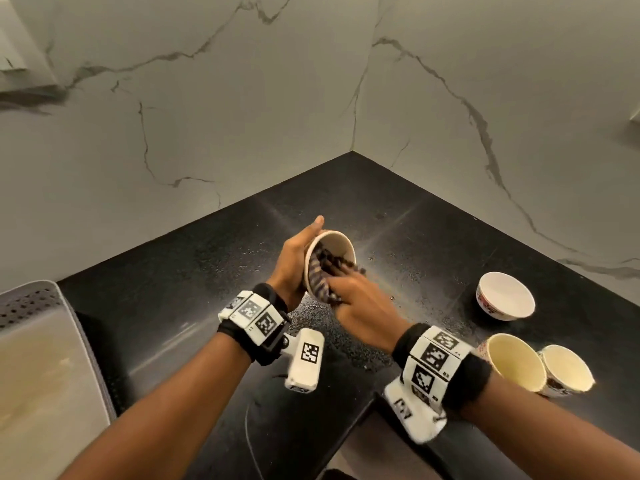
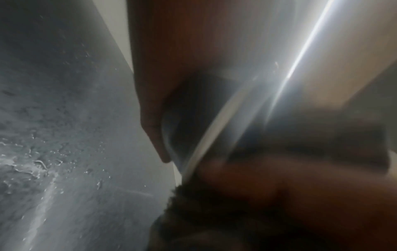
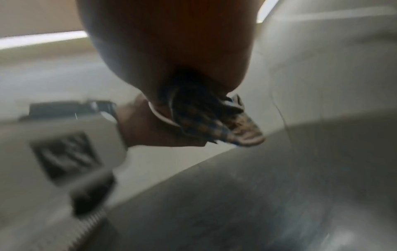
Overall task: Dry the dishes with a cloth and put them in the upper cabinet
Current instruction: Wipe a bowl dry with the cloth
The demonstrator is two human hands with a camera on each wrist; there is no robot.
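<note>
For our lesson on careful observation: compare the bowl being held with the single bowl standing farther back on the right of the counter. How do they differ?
The held bowl is off the counter, tilted on its side in the left hand; the far right bowl stands upright on the counter, untouched. The held bowl has a checked cloth pushed inside by the right hand; the other is empty. Both have pale insides.

Bare forearms; each wrist: black strap [image 1: 464, 382] carrying white blocks with black square-code markers [image 1: 258, 315], white camera housing [image 1: 304, 358] beneath.
</note>
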